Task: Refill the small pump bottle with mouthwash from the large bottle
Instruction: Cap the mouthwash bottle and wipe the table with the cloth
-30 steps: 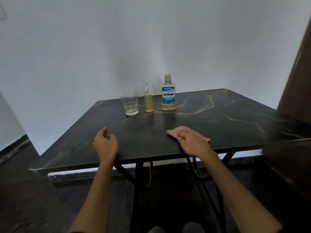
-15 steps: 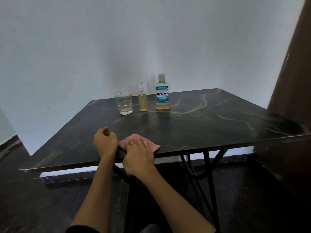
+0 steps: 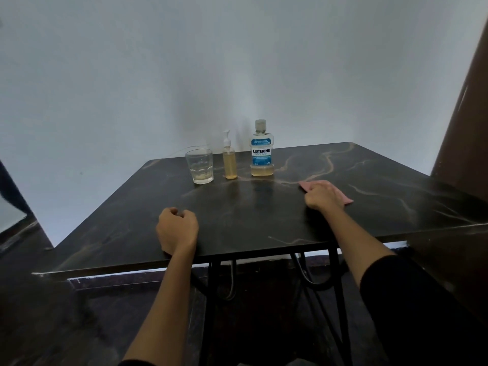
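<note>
1. My left hand (image 3: 177,229) rests near the front edge of the table (image 3: 132,228), curled into a loose fist with nothing in it.
2. My right hand (image 3: 324,196) lies palm down on a pink cloth (image 3: 348,199), fingers bent over it; from this angle I cannot tell whether they pinch the cloth or only press it flat.
3. Pump bottle (image 3: 229,161): upright at the far edge, pump head on, amber liquid reaching most of the way up.
4. Large bottle (image 3: 262,151): upright just right of the pump bottle, cap on, blue label, amber liquid only in its lowest part.
5. Glass (image 3: 199,166): upright just left of the pump bottle, a little pale liquid at the bottom.
6. The three vessels form a row, apart from one another and well apart from both hands.
</note>
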